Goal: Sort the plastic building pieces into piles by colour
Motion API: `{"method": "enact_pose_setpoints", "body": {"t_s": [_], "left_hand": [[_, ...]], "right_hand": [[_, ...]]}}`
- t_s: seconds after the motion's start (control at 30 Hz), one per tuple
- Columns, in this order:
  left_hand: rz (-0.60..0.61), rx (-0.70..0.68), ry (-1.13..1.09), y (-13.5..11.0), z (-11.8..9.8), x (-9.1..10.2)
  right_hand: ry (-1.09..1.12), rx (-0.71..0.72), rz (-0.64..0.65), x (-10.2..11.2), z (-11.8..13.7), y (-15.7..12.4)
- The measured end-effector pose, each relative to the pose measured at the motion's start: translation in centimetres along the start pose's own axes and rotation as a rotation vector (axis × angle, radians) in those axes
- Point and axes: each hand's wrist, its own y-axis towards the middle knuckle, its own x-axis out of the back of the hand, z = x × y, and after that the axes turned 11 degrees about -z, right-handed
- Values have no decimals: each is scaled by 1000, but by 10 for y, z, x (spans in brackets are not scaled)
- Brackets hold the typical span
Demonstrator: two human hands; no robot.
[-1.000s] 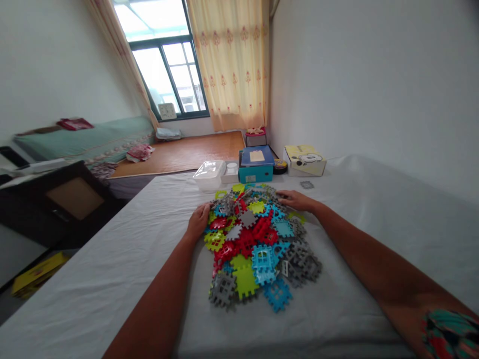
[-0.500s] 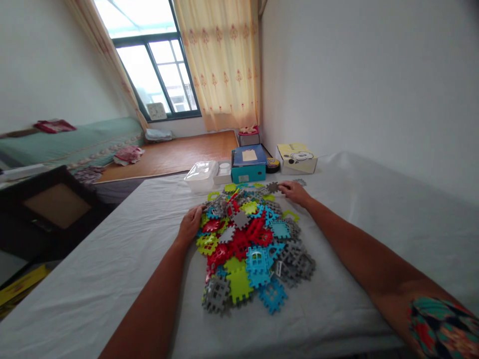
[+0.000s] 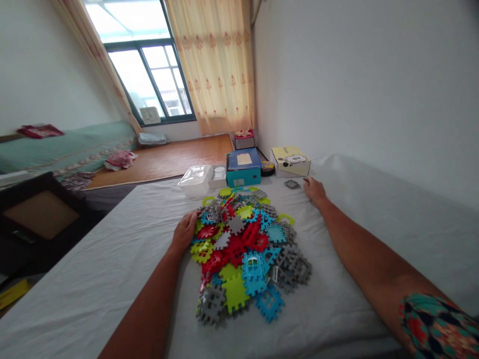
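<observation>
A heap of interlocking plastic tiles (image 3: 235, 249) in red, blue, lime green and grey, with toothed edges, lies on the white sheet in front of me. My left hand (image 3: 185, 230) rests against the heap's left edge, fingers bent together. Its fingertips touch tiles there, and what they grip is hidden. Beyond the far right of the heap, my right hand (image 3: 315, 190) is low over the sheet with its fingers curled closed. Whatever is in them cannot be made out. Just left of these fingertips a grey toothed tile (image 3: 292, 184) lies flat, apart from the heap.
Behind the heap stand a clear plastic container (image 3: 195, 180), a small white box (image 3: 217, 177), a teal box (image 3: 244, 175) with a blue item on top, a round black tin (image 3: 267, 168) and a yellow-white carton (image 3: 291, 162). A white wall rises to the right.
My right hand has moved right, away from the heap. The dark grey tile that showed in its fingers no longer shows there. My left hand stays at the heap's edge. The view has shifted slightly.
</observation>
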Motion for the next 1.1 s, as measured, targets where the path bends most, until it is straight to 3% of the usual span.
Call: {"method": "enact_pose_setpoints", "body": {"t_s": [0.2, 0.27, 0.33, 0.43, 0.5, 0.6, 0.8, 1.1], "left_hand": [[-6, -3, -10, 1, 4, -2], [-4, -11, -7, 2, 4, -2], [0, -26, -4, 2, 3, -1], [5, -40, -5, 2, 3, -1], [4, -34, -6, 2, 3, -1], [2, -29, -9, 2, 4, -1], [10, -12, -4, 1, 1, 0], [20, 6, -8, 0, -4, 2]], "right_hand": [[-267, 114, 122, -4, 21, -11], [-215, 234, 147, -1, 39, -17], [-35, 400, 353, 4, 60, -25], [228, 553, 878, 12, 87, -39], [266, 573, 1034, 15, 96, -46], [294, 534, 1051, 18, 96, -48], [529, 300, 1086, 18, 84, -38], [596, 63, 880, 5, 76, -37]]}}
